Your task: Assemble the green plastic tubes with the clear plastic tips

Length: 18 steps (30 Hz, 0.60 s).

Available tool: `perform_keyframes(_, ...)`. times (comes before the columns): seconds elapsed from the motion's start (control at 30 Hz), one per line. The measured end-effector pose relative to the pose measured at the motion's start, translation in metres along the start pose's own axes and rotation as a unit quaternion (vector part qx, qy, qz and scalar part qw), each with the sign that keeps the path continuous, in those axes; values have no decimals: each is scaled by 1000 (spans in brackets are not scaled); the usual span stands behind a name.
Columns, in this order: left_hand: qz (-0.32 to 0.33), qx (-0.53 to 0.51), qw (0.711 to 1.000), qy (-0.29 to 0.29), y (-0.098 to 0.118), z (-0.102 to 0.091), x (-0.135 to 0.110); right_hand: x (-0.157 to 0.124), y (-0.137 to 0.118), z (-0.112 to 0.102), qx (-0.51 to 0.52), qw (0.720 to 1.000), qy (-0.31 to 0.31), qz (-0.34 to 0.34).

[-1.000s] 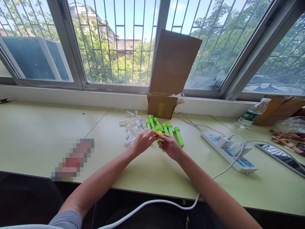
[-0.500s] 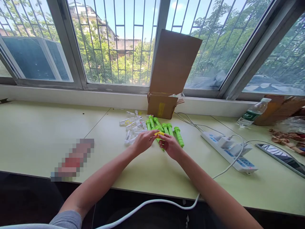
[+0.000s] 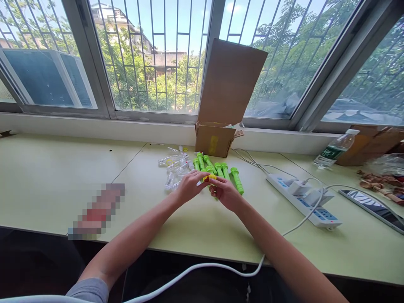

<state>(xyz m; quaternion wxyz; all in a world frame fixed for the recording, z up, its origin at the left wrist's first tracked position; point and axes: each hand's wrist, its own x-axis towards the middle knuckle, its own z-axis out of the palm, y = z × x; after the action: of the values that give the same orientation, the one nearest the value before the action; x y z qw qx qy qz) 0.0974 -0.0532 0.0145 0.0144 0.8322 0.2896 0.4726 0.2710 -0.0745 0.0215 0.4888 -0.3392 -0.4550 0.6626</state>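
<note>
My left hand and my right hand meet over the pale green table, fingers pinched together on a small yellow piece and a green tube mostly hidden under them. Just behind the hands lie several green plastic tubes in a row. To their left is a loose heap of clear plastic tubes. Both hands are closed on the part between them.
An open cardboard box stands at the window ledge behind the tubes. A white power strip with plugs and cables lies right. Farther right are a water bottle, a phone and wooden pieces. A blurred patch lies left.
The hands stay almost in place. The fingers have shifted slightly on the yellow piece, which now sits a little higher between the fingertips.
</note>
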Motion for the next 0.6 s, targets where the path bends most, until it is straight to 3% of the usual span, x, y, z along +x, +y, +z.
perform_keyframes(0.2, 16, -1, 1000, -8, -1, 1, -1, 0, 1, -2, -29, 999, 5, 23)
perform_keyframes(0.43, 34, -4, 999, -30, 3, -1, 0, 0, 1, 1, -23, 999, 29, -6)
perform_keyframes(0.6, 8, -6, 1000, -24, 3, -1, 1, -1, -1, 2, -18, 999, 30, -24)
